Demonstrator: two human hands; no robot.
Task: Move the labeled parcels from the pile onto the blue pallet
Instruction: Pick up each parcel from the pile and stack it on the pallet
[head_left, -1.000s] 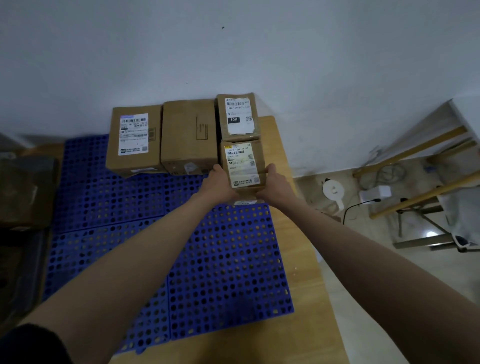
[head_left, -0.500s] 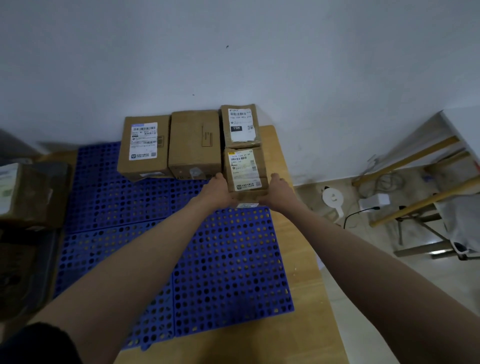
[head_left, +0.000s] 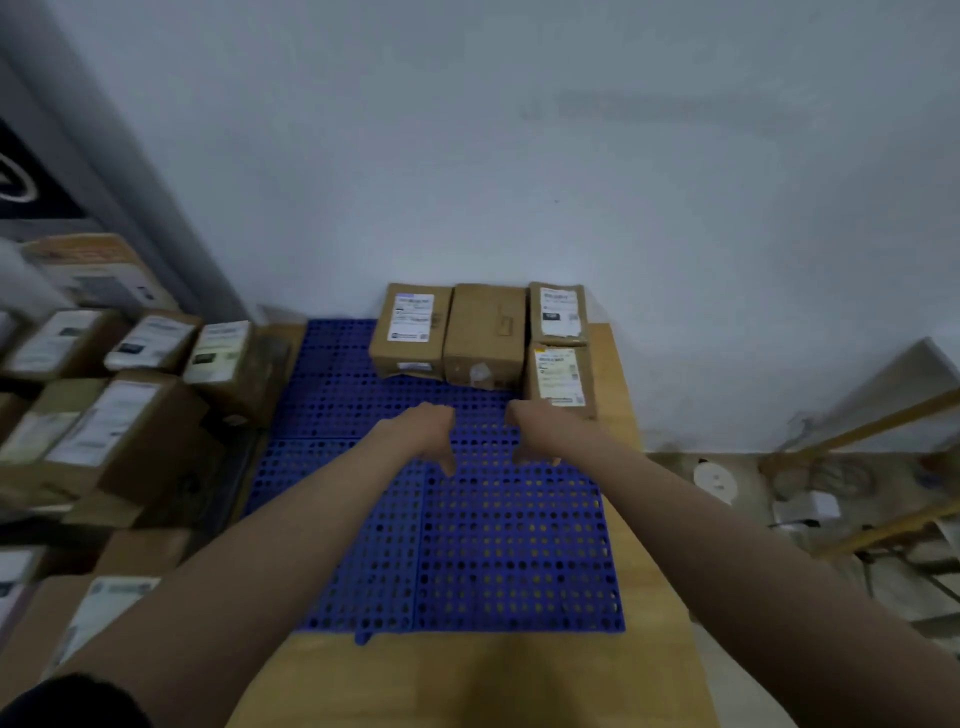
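A pale wall (head_left: 519, 156) fills the upper frame. At right, a white round appliance (head_left: 716, 480) sits on the floor (blurred) near yellow-framed furniture (head_left: 857, 431). Wooden platform (head_left: 493, 675) fills the bottom centre.

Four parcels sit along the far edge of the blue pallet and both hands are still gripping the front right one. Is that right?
Not quite. The head view shows four parcels on the blue pallet, but neither hand grips the front right parcel: the left hand and right hand hang apart from it, holding nothing.
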